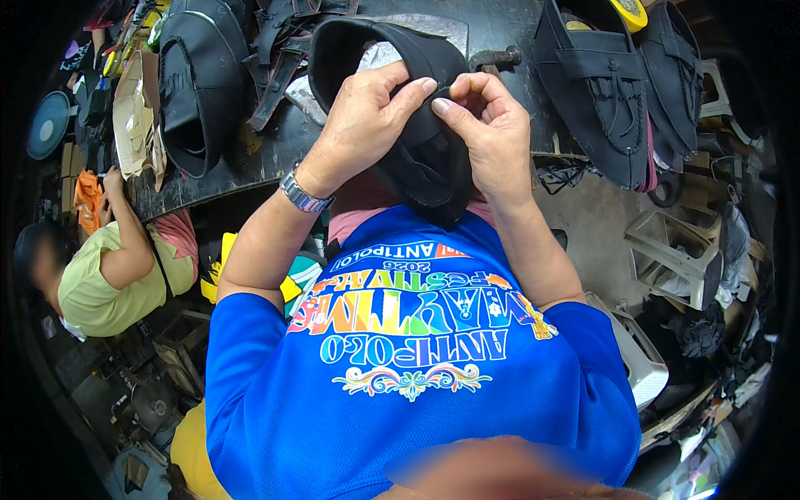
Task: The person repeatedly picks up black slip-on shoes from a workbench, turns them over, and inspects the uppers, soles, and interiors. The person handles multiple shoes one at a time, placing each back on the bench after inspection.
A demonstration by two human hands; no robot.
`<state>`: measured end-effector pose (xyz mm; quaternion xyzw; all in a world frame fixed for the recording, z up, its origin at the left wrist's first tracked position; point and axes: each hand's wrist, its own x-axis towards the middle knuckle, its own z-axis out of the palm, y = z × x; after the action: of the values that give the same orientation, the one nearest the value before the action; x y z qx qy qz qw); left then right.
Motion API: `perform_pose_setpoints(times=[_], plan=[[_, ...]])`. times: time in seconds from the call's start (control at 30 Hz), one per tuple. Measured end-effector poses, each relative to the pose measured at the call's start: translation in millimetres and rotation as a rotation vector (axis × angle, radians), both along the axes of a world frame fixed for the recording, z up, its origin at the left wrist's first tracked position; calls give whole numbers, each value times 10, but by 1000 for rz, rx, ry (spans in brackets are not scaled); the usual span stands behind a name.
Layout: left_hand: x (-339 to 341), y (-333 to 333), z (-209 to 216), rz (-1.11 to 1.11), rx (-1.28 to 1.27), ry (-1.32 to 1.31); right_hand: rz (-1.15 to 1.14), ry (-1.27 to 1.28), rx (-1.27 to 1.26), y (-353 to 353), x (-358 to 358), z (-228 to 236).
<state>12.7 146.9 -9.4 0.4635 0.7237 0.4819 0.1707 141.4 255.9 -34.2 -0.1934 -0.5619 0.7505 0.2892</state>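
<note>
A black shoe [429, 167] is between my hands at the table's near edge, its toe toward my body and its wide opening away from me. My left hand [362, 117] grips the shoe's upper, thumb pressed on top and fingers partly hidden in the opening. Close beside that thumb, my right hand [492, 125] has thumb and forefinger pinched together at the upper's edge. Whatever those fingertips hold is too small to make out. A metal-banded watch [306, 193] is on my left wrist.
A dark worktable [242, 171] holds another black shoe [200, 92] at left, dark straps [275, 83], and tasselled black shoes [608, 108] at right. A metal tool head [497, 58] lies behind my right hand. Another person [117, 275] sits at left. A plastic stool [679, 258] stands at right.
</note>
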Motion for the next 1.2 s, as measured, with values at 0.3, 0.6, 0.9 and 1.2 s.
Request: perform_pose_setpoints(times=[0.3, 0.6, 0.9, 1.2], plan=[[58, 2, -9, 61, 27, 30, -55, -46, 477, -29, 43, 3], [133, 73, -69, 86, -52, 174, 10, -77, 306, 43, 121, -41], [171, 69, -162, 132, 31, 210, -51, -51, 553, -62, 137, 83], [24, 145, -228, 45, -110, 12, 2, 40, 433, 39, 232, 182]])
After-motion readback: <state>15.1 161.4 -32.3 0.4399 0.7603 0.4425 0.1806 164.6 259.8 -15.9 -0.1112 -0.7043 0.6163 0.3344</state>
